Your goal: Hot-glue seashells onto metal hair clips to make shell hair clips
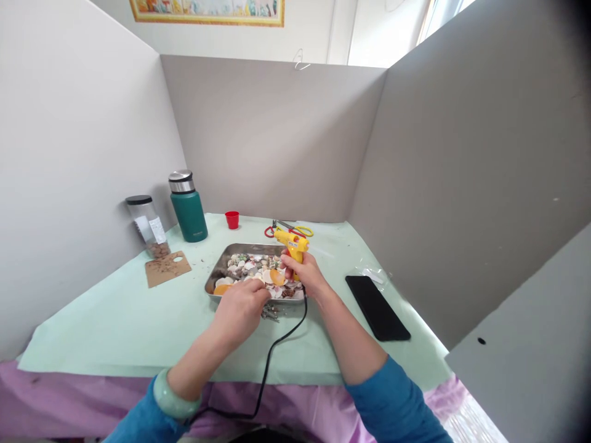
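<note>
My right hand (305, 272) is wrapped round the handle of a yellow glue gun (292, 240), its nozzle pointing left over the tray. A black cord runs down from it across the table. My left hand (244, 305) is closed at the front rim of a metal tray (217, 266), fingers bent down by the shells; what they hold, if anything, is hidden. Shells (252, 266) of white, brown and orange fill the tray. Small metal-looking bits (271, 312) lie in a heap just in front of the tray, beside my left fingers.
Behind the tray are scissors (302, 231) and a red cup (232, 220). To the left stand a green bottle (189, 212) and a black-lidded jar (146, 226), near a brown board (167, 269). A black phone (377, 307) and clear plastic (372, 274) lie right. Grey panels (277, 135) enclose the table.
</note>
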